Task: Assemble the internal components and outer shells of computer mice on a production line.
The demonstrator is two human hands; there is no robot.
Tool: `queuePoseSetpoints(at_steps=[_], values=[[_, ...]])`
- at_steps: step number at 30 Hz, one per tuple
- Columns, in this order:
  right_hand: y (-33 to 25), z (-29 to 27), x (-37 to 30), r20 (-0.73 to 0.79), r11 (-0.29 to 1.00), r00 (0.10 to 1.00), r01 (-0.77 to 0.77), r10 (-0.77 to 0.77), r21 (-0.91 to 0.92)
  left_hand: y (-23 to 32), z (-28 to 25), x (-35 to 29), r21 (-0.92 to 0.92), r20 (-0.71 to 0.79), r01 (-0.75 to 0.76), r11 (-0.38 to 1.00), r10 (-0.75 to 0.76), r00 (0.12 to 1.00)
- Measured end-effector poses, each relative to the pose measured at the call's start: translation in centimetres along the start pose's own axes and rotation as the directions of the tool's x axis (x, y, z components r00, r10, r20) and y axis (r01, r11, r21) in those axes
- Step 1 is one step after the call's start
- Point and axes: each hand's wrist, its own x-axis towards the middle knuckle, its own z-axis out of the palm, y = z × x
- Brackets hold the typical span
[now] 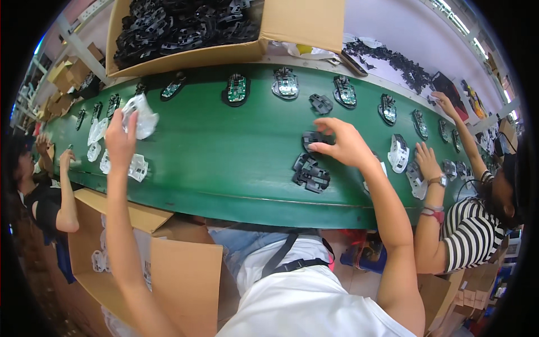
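Observation:
My left hand (120,137) grips a white plastic mouse shell (145,118) above the left part of the green conveyor belt (224,157). More white shells (138,167) lie beside and below that hand. My right hand (345,143) is curled about a black plastic mouse part (314,139), with thumb and index finger on either side of it; the contact of the index finger is unclear. Just nearer, a small cluster of similar black parts (311,173) lies on the belt. Another grey-black part (321,104) rests beyond the hand.
Mouse bases with green circuit boards (236,90) stand in a row along the far side. A cardboard box (185,63) of black parts sits behind them. An open carton (185,281) is at lower left. A co-worker's hand (429,163) touches a white shell at right; others work at left.

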Motion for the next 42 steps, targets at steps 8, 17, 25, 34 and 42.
queuePoseSetpoints(at_steps=[8, 17, 25, 34, 42], values=[[-4.8, 0.3, 1.3, 0.196, 0.929, 0.981, -0.088, 0.017, 0.359, 14.5, 6.1, -3.8, -0.753, 0.657, 0.649, 0.107, 0.076, 0.75], [-12.4, 7.8, 0.8, 0.287, 0.132, 0.934, -0.264, -0.212, 0.955, 18.5, 1.4, -5.6, -0.33, 0.806, 0.814, -0.478, 0.307, 0.507], [-10.9, 6.9, -0.9, 0.282, 0.042, 0.921, -0.282, -0.27, 0.959, 20.1, -1.4, -6.4, -0.414, 0.749, 0.906, 0.094, 0.6, 0.28], [-11.9, 6.9, -1.2, 0.029, 0.095, 0.991, -0.016, -0.133, 0.995, 18.8, -1.8, -5.8, -0.681, 0.7, 0.726, 0.097, 0.376, 0.607], [-12.9, 8.4, -1.9, -0.018, 0.066, 0.998, 0.023, -0.067, 0.998, 19.1, -1.9, -5.5, -0.874, 0.41, 0.241, 0.421, 0.375, 0.832]])
